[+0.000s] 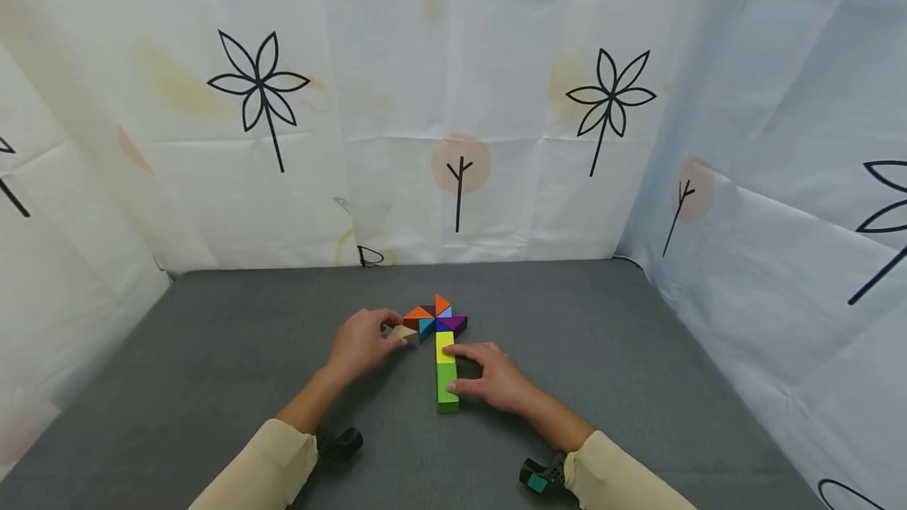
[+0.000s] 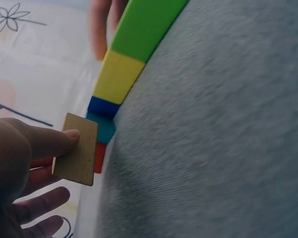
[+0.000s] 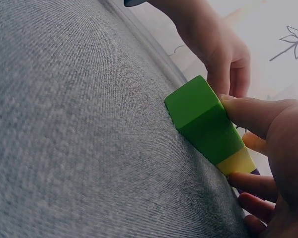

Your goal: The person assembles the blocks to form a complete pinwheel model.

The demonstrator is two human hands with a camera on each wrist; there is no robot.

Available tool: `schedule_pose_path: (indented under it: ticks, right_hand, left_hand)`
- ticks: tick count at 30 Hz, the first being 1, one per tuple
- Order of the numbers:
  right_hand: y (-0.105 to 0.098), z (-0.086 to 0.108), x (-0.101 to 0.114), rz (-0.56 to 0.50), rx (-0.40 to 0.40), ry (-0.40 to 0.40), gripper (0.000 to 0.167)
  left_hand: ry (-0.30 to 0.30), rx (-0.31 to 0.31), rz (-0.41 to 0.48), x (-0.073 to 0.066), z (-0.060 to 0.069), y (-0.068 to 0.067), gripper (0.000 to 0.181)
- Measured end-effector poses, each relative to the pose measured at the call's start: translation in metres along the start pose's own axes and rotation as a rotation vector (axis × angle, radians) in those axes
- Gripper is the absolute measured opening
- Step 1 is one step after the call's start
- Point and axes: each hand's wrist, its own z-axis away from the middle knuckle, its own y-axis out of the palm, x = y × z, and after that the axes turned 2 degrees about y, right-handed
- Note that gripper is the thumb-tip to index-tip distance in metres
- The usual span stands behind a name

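Between thumb and fingers, my left hand (image 1: 360, 341) pinches a plain wooden triangular block (image 1: 405, 334) at the left side of a pinwheel of coloured blocks. Its flat face shows in the left wrist view, close to a teal block (image 2: 104, 130). My right hand (image 1: 499, 378) touches the column below the pinwheel, its thumb on the green block (image 1: 446, 384) and a finger on the yellow block (image 1: 443, 341). The pinwheel has orange triangles (image 1: 416, 313), a teal triangle (image 1: 425, 327), a purple triangle (image 1: 455, 323), and light and dark blue pieces.
A grey cloth-covered table (image 1: 248, 352) lies beneath everything. White fabric (image 1: 383, 85) printed with black flower and twig drawings hangs behind it and at both sides. A dark wrist camera (image 1: 342, 444) sits on the left wrist, another camera (image 1: 542, 474) on the right.
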Motion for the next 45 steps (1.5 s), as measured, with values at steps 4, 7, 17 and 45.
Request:
schedule_pose_path:
  ticks: [4,7,17,45]
  right_hand:
    - [0.000,0.000,-0.001,0.001,-0.004,-0.004,0.056]
    - [0.000,0.000,-0.002,0.007,-0.011,-0.007,0.056]
    - [0.002,0.001,-0.002,0.030,-0.014,0.002,0.056]
    - [0.001,0.000,0.001,0.047,-0.016,0.010,0.056]
  left_hand:
    - [-0.007,0.019,-0.014,-0.002,0.003,0.007,0.027]
    - [-0.015,0.040,-0.015,-0.004,0.004,0.010,0.026]
    - [0.016,0.073,0.041,-0.003,0.009,0.006,0.028]
    - [0.208,0.293,0.097,-0.017,0.026,0.007,0.052]
